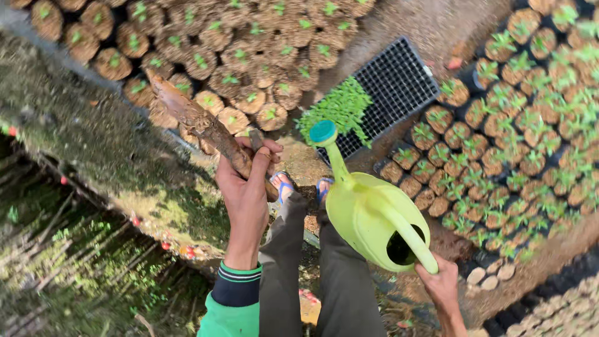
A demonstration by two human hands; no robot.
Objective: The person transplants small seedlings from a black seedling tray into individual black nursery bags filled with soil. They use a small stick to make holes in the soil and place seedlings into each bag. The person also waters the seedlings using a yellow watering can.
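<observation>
The right hand (440, 286) wraps its fingers shut around the handle of a green watering can (368, 215). The left hand (248, 181) clamps a muddy wooden stake (199, 122). Beyond the fingertips lie a seedling tray (399, 81) and potted seedlings (249, 56).

bare soil (430, 25) open — seedling tray (399, 81) | potted seedlings (524, 131) crowd both sides
</observation>
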